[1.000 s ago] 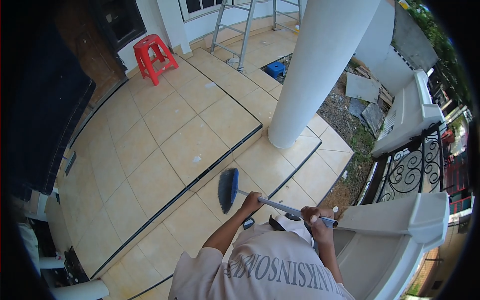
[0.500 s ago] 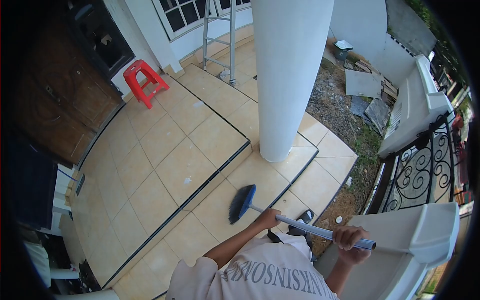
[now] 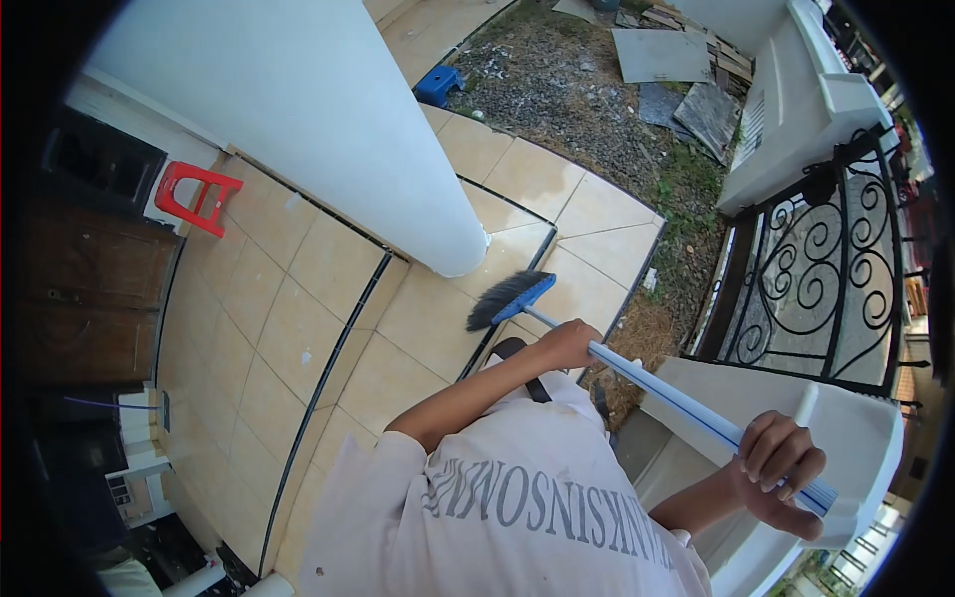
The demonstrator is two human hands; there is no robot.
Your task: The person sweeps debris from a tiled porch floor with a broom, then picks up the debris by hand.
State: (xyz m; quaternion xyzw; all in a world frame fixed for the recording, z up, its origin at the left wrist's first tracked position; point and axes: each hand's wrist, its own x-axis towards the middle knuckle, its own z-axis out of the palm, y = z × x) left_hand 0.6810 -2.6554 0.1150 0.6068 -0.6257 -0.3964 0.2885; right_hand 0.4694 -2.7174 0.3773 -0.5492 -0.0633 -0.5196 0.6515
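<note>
My left hand point(image 3: 569, 344) is closed around the lower part of a broom's pale blue striped handle point(image 3: 662, 393). Higher up, close to the handle's end, my right hand point(image 3: 781, 473) wraps round it with the thumb side toward the tip. The broom head point(image 3: 510, 300), blue with dark grey bristles, lies low over the tiled step, beside the base of the white pillar point(image 3: 398, 149). It overlaps the dark edging strip of the step in this view. My pale printed shirt fills the lower middle.
A red plastic stool point(image 3: 199, 196) stands by the wooden door point(image 3: 90, 289) at left. Dark-edged steps cross the tiled floor point(image 3: 298, 308). Beyond the pillar are a blue stool point(image 3: 439, 86), gravel point(image 3: 542, 90) and stacked boards point(image 3: 662, 57). A black scrolled gate point(image 3: 816, 259) and white wall stand at right.
My view has swung right and moved nearer the pillar. The broom head has shifted from the tiles before the pillar toward the outer step edge. Both hands stay on the handle.
</note>
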